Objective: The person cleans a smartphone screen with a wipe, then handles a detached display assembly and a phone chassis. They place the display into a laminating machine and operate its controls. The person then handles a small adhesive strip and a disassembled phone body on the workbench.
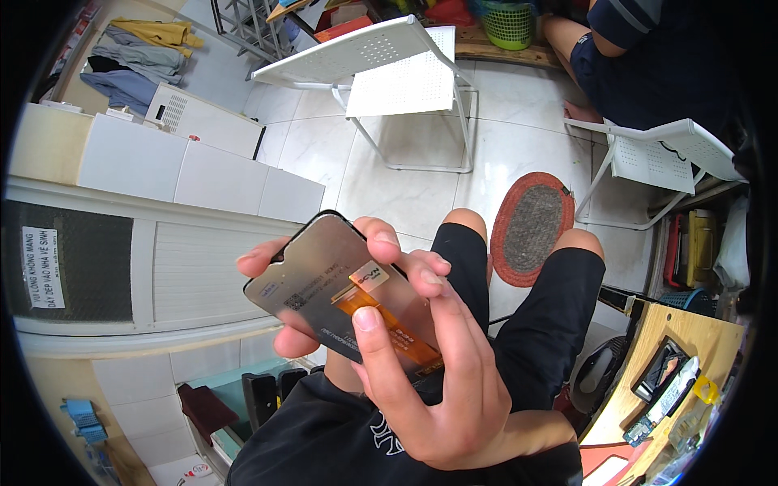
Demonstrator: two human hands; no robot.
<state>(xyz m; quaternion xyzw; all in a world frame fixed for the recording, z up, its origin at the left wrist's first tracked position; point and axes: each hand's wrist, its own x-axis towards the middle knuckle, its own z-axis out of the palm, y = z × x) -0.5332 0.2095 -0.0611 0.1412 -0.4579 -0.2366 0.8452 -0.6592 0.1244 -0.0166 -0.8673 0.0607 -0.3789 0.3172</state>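
Observation:
A smartphone display panel (312, 267) is held tilted above my lap. Its silver back faces me, with a black edge and a notch at the upper left. An orange flex cable (405, 338) runs down its back, beside a small pale label (371, 278). My left hand (296, 342) grips the panel from behind and is mostly hidden by it; fingertips show around its edges. My right hand (454, 381) lies over the lower right side, its thumb pressing on the flex cable and its fingers bent near the right edge.
White folding chairs (401, 85) stand on the tiled floor, near an oval red and grey mat (533, 227). At right, a wooden table (628, 381) carries an opened phone (660, 368) and parts. Another person (648, 73) sits at upper right. White cabinets (134, 158) line the left.

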